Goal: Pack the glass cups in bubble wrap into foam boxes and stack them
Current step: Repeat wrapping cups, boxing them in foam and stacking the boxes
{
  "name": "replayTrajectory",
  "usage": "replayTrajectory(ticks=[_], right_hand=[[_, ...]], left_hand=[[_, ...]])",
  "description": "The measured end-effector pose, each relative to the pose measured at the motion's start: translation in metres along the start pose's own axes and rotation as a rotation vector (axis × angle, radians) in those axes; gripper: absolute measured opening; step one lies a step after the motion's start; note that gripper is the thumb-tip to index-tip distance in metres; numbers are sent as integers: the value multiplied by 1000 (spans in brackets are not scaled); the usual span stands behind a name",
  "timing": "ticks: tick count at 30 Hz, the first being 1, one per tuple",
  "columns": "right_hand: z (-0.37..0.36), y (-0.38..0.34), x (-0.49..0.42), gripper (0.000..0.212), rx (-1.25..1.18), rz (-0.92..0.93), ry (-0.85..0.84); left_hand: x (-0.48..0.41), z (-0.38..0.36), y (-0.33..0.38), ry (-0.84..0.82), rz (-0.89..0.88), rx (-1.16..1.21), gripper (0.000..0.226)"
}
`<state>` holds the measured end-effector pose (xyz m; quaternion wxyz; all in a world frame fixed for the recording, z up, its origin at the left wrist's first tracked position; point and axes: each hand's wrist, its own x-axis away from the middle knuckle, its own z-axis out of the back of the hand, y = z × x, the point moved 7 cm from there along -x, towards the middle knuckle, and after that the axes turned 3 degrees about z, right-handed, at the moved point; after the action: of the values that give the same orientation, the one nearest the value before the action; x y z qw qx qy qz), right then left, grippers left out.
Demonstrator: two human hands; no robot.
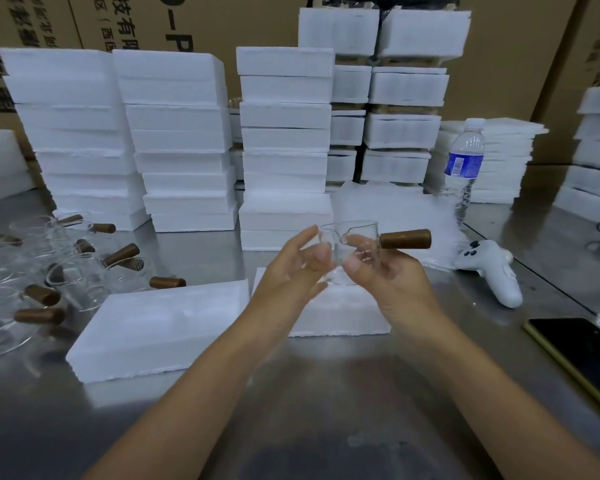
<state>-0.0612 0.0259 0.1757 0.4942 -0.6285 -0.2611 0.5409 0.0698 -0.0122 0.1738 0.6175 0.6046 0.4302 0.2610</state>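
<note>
- Both hands are on one cup [347,237], held up mid-frame, clear of the table [326,410].
- Right hand [392,282]: fingers curled round the glass body by the wooden handle [407,239], thumb on the near wall. Handle sticks out to the right.
- Left hand [291,268]: thumb and fingertips pinching the cup's left side. It looks like a light grip.
- Can't tell whether there's any wrap on the glass. Clear on clear, and blurred.
- Box [340,317] sits right under my hands, mostly hidden by them, so I can't see its cavity.
- Second box [160,327] lies just left of it, flat on the table.
- Wrap [395,209] looks to be the white sheet pile right of centre, behind the cup.
- Risks from here:
  - Slip: the glass is smooth, and the handle's weight hangs off one side. If my left pinch lets go first, I'd expect the cup to roll in my right hand.
  - A drop lands on foam at best. At worst it hits the steel table and chips.
  - Going into the box unwrapped, or with loose wrap, means glass rattling in the foam.
  - Forcing the handle in at an angle could crack the foam edge.
  - Loose cups [73,271] are piled touching each other at left of frame. A sweep of my left arm toward them would knock glass on glass.
  - Stacks [181,140] behind are tall and a bit uneven, so careless stacking could tip one.
</note>
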Motion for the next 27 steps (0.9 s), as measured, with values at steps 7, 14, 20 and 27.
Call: replayTrajectory(ticks=[7,14,20,27], right_hand=[[-3,-4,4,62,32,32,24],[19,2,-20,44,41,20,159],[82,28,-76,8,566,-10,315],[103,71,-106,45,1180,-155,123]], left_hand=[[0,-8,-14,-96,116,137,90],[-10,20,-6,136,69,273,51],[-11,42,4,221,31,434,61],[-12,46,6,248,35,471,63]])
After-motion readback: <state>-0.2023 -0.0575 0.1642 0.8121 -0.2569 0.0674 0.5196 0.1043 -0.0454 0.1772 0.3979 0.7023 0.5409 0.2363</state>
